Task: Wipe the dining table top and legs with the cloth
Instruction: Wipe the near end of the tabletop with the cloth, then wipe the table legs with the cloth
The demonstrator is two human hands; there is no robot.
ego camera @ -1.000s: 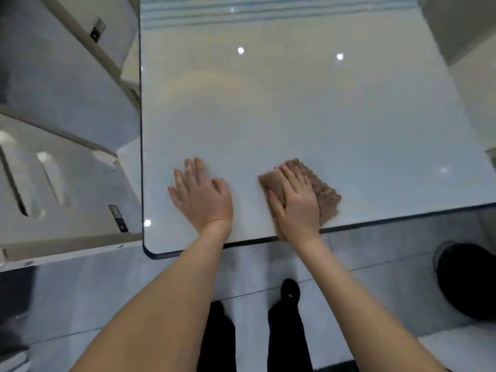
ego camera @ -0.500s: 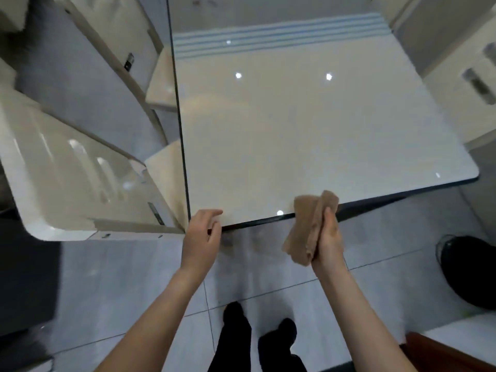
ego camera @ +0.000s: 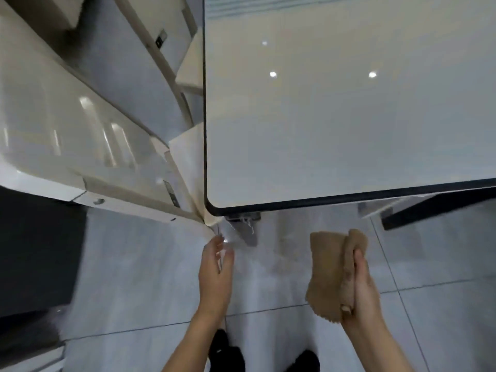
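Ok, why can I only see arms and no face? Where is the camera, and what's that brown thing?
The camera sits on the person's head and looks down, so you see what they see: their own two arms, and their dark shoes on the grey floor tiles. There is no robot here, only a person's hands. The big shiny white thing is the dining table top; the bright dots on it look like reflected lights. The brown thing is a cleaning cloth. The right hand grips it in the air, in front of the table's edge and not touching the table. The left hand holds nothing; its fingers are loosely bent near the table's corner.
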